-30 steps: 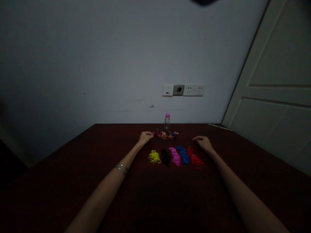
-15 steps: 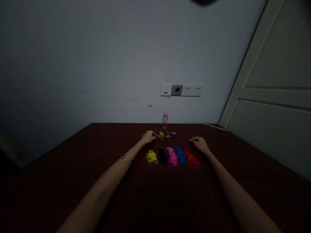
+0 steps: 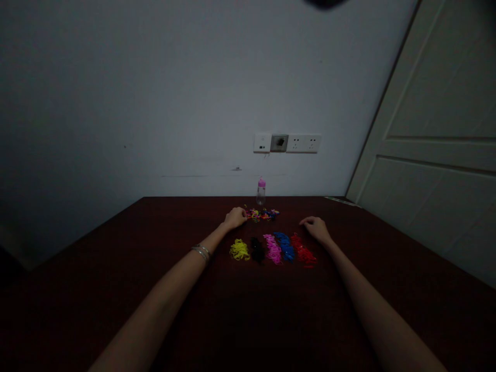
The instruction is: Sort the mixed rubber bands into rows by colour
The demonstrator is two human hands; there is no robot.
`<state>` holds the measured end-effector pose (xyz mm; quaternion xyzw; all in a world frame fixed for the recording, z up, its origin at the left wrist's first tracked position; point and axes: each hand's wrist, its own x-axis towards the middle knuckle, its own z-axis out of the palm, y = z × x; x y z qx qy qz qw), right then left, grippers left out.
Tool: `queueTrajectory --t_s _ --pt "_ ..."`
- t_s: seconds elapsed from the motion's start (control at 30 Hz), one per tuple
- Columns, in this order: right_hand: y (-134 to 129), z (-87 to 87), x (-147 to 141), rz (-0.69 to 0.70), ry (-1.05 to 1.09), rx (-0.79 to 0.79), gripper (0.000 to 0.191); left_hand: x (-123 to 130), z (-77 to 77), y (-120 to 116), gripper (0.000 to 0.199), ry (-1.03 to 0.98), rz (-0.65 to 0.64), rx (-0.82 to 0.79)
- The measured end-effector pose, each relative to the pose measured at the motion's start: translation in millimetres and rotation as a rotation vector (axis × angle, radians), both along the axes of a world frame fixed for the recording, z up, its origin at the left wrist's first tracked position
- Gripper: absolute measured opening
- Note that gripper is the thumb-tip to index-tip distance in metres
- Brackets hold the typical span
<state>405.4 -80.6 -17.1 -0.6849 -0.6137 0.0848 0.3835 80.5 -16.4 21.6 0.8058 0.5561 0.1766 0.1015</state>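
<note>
My left hand (image 3: 235, 218) is closed at the left end of a mixed-colour pile of small bands (image 3: 263, 214); what its fingertips pinch, if anything, is too small to tell. My right hand (image 3: 314, 227) rests on the table, fingers curled together, behind and right of the red pile (image 3: 304, 251); anything between its fingertips cannot be made out. In a row nearer to me lie a yellow pile (image 3: 239, 250), a black pile (image 3: 257, 250), a pink pile (image 3: 273, 249) and a blue pile (image 3: 284, 246), with the red one at the right end.
A clear bottle with a pink cap (image 3: 261, 192) stands behind the mixed pile, near the wall. The dark red table (image 3: 116, 248) reaches back to the wall, where sockets (image 3: 303, 143) are mounted. A pale door (image 3: 434, 155) is on the right.
The whole view has shifted slightly, so things appear a little further left. Both hands keep nearly the same places beside the piles.
</note>
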Motion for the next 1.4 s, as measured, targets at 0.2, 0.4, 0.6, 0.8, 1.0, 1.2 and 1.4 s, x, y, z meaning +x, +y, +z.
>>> queueTrajectory --t_s 0.2,0.4,0.6,0.8,1.0,1.2,1.4 --pt "-0.4 0.0 -0.5 0.006 -0.001 0.016 0.027 23.8 1.2 -4.1 0.018 -0.165 -0.150 0.031" --pt "-0.3 -0.9 -0.7 0.014 -0.008 0.011 0.028 75.6 6.4 -29.7 0.018 -0.127 -0.360 -0.005" --pt "-1.3 -0.2 -2.9 0.020 -0.026 0.020 0.030 114.2 7.2 -53.0 0.020 -0.037 -0.464 0.001" --pt "-2.3 1.1 -4.3 0.027 -0.036 0.025 0.030 123.9 8.5 -57.6 0.022 -0.036 -0.510 -0.005" --pt "-2.3 1.5 -4.3 0.025 -0.038 0.003 0.030 89.0 1.4 -39.0 0.028 -0.236 -0.440 0.018" --pt "-2.6 0.0 -4.2 0.019 -0.056 0.002 0.030 18.5 -7.0 -6.0 0.038 -0.477 -0.112 0.086" --pt "-1.3 -1.4 -2.5 0.029 -0.086 0.018 0.029 -50.5 -8.7 15.6 0.034 -0.842 0.248 0.060"
